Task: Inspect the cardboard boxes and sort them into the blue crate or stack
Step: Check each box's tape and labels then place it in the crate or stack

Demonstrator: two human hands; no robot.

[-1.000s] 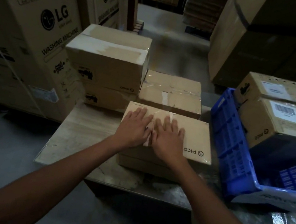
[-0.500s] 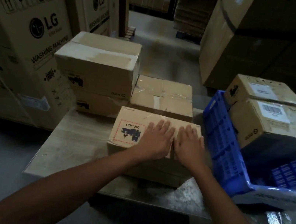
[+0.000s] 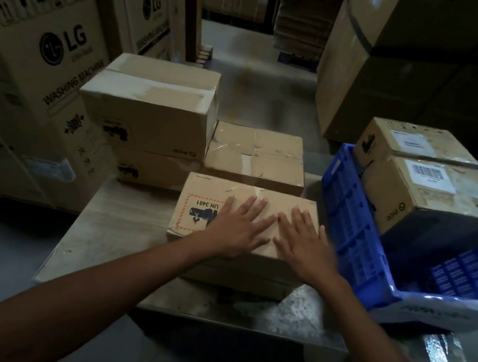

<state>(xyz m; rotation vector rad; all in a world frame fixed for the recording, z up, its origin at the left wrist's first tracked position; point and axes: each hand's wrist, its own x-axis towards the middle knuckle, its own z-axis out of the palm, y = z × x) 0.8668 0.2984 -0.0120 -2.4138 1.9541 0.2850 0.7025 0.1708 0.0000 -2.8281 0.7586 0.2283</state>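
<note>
Head view. A cardboard box (image 3: 278, 201) lies at the near edge of the desk (image 3: 118, 224), right of centre, its long axis parallel to that edge. The left hand (image 3: 236, 227) and the right hand (image 3: 306, 244) rest side by side on the right half of its lid. Each grip is spread: fingers straight and fanned, palms down on the cardboard, pinching nothing.

The box lies directly under both hands. The blue crate (image 3: 350, 223) stands just beside the box's right end, at the desk's right edge, so the right hand is the nearer to it. The stack (image 3: 148, 110), two boxes high, stands at the far left corner, on the left hand's side. Either destination, by judgement, calls for the hands to move out to the short ends before any lift.

The lid is plain brown, sealed with clear tape along its seam. A red-hatched label (image 3: 198, 215) reading UN 3481 occupies its left part, inverted to the wearer. The near left edge looks slightly creased. Two boxes (image 3: 435, 199) already sit in the crate.
</note>
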